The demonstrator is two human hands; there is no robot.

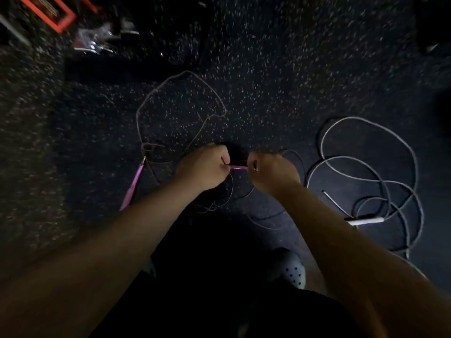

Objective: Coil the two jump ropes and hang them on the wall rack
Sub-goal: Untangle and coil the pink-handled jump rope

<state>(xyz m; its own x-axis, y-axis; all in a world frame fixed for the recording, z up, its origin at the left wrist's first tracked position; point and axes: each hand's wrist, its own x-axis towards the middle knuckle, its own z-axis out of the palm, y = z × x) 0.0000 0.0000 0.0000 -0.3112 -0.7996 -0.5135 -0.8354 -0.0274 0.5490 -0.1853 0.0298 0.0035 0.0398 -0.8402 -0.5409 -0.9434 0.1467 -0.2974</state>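
A thin pink jump rope (170,79) lies in a loose loop on the dark speckled floor. One of its pink handles (133,184) rests on the floor at the left. The other pink handle (238,167) is held between my hands: my left hand (207,167) and my right hand (271,172) each grip one end, fingers curled. Thin cord hangs in small loops below them. A grey jump rope (371,164) lies tangled on the floor at the right, its white handle (366,221) beside it.
An orange frame (58,18) and some shiny clutter (97,40) sit at the far left on the floor. My shoe (292,269) shows below my hands. A dark object (432,25) stands at the top right. The scene is dim.
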